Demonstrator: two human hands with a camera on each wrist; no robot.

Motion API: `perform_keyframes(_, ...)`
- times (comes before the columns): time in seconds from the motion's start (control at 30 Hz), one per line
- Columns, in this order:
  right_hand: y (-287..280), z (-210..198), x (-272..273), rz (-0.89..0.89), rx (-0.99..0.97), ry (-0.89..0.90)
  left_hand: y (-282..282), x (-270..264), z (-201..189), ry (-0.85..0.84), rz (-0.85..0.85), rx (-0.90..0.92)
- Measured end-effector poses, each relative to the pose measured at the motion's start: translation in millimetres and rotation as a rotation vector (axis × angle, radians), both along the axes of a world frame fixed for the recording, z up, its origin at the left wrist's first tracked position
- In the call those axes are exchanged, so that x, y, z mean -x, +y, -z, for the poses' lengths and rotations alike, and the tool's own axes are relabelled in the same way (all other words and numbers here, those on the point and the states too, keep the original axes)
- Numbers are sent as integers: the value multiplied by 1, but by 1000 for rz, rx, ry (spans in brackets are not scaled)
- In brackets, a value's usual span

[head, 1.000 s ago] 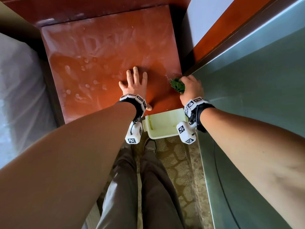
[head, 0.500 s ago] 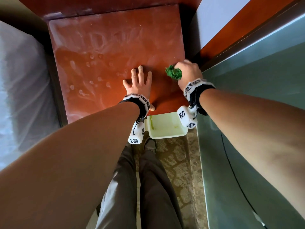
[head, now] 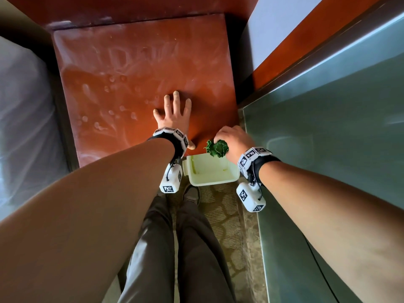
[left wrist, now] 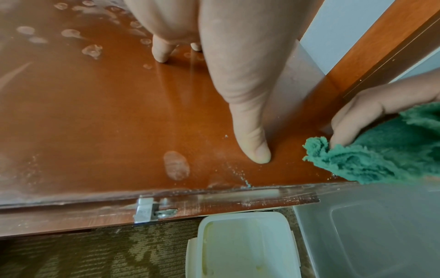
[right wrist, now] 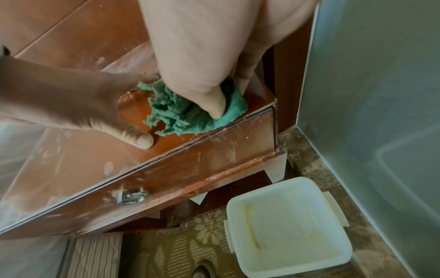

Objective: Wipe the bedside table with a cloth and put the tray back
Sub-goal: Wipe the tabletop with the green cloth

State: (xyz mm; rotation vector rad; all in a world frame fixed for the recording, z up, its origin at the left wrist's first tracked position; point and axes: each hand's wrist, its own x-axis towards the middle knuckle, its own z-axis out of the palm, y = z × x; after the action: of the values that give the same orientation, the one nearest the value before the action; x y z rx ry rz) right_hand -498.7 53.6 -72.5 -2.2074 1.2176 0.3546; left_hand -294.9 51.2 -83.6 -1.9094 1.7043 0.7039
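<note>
The reddish wooden bedside table point(head: 131, 73) has a smeared, spotted top point(left wrist: 83, 103). My left hand point(head: 175, 117) lies flat on it near the front edge, fingers spread, thumb point(left wrist: 252, 143) pressed down. My right hand point(head: 234, 138) grips a crumpled green cloth point(head: 216, 148) and presses it on the front right corner of the table top point(right wrist: 188, 112). The cloth point(left wrist: 381, 150) overhangs the front edge a little. A pale cream plastic tray point(head: 209, 171) sits on the carpet below that corner point(right wrist: 285, 231).
A bed with white sheets point(head: 21, 127) stands left of the table. A grey-green glass panel point(head: 328, 149) rises close on the right. A drawer with a metal handle point(right wrist: 131, 196) faces me. My legs and shoe point(head: 191, 193) are on the patterned carpet.
My right hand has drawn the green cloth along the table's right edge from farther back to the front right corner. The left hand stays pressed flat in place.
</note>
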Motion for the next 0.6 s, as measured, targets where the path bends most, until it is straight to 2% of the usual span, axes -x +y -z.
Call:
perform_keyframes(0.1, -3, -3, -2, -5, -42, 17, 1, 0, 1, -2, 2, 12)
perform_keyframes(0.23, -1, -8, -14, -101, -137, 45, 0, -1, 2, -5, -8, 20)
perform_keyframes(0.33, 5, -7, -24, -87, -121, 18, 0, 0, 3, -7, -7, 26)
perform_keyframes(0.47, 10, -4, -21, 67, -67, -50, 0, 0, 2, 3, -8, 15)
perform_keyframes(0.6, 1, -3, -4, 326, 40, -15, 0, 0, 1, 19, -5, 16)
